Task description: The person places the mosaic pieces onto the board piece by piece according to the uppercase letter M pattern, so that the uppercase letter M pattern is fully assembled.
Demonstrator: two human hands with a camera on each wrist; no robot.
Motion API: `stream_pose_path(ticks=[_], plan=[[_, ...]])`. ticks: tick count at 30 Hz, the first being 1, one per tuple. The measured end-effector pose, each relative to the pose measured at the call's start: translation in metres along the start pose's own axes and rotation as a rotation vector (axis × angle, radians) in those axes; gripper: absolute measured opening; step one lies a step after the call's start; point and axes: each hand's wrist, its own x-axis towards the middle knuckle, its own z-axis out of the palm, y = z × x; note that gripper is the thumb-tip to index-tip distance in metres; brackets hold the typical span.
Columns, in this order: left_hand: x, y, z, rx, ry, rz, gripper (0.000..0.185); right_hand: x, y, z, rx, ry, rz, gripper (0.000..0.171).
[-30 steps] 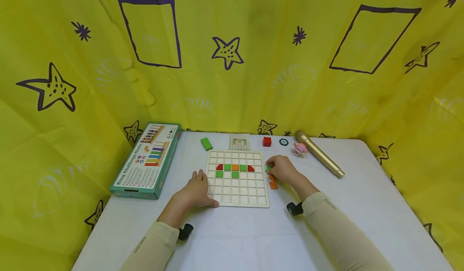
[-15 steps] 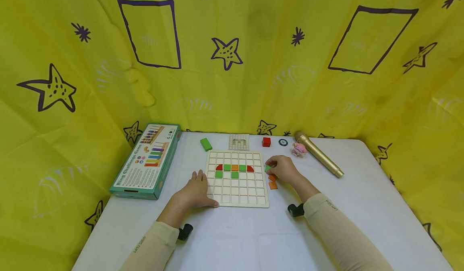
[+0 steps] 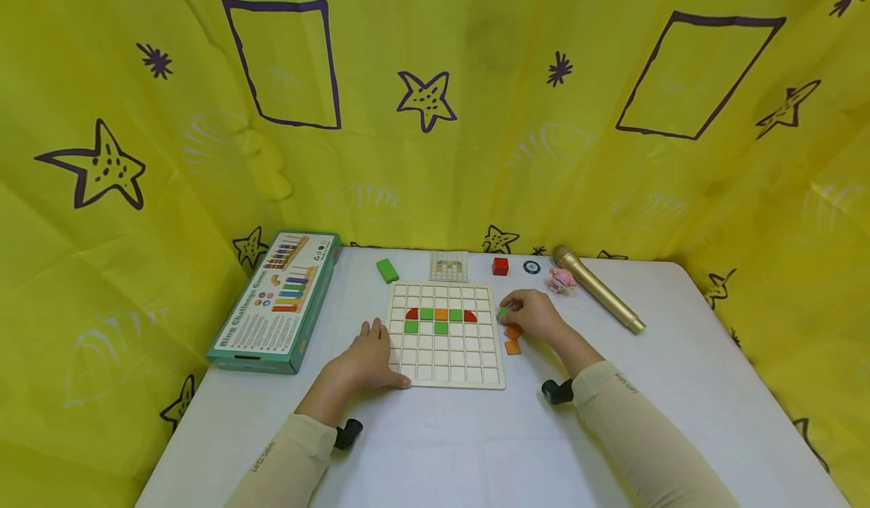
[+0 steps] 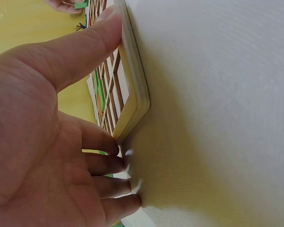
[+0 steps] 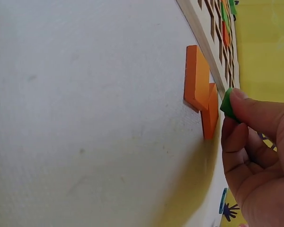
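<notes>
A wooden grid board (image 3: 448, 357) lies on the table, with red, green and orange tiles set in two of its rows. My left hand (image 3: 369, 357) rests at the board's left front corner. Its thumb (image 4: 97, 40) touches the front edge, while the other fingers reach along the left side. Just off the board's right side, my right hand (image 3: 533, 315) pinches a green tile (image 5: 228, 105) between thumb and fingers. Two orange tiles (image 5: 194, 78) lie below that hand, one against the other, on the white tabletop.
A pattern card (image 3: 448, 266) lies behind the board. A green block (image 3: 387, 269), red cube (image 3: 500, 266), small dark disc (image 3: 532, 266), pink figurine (image 3: 561, 280) and gold microphone (image 3: 601, 290) are along the back. At the left is a flat game box (image 3: 275, 304).
The right hand stays beside the board with the green tile, shifting only slightly. The upper orange tile shows a little more beneath it. The left hand has not moved.
</notes>
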Motion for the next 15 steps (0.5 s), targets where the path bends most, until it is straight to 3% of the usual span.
stream_pose_path(ticks=[15], plan=[[0.0001, 0.0004, -0.0007, 0.017, 0.004, 0.002, 0.116, 0.0017, -0.0049, -0.0011, 0.024, -0.005, -0.034, 0.020]])
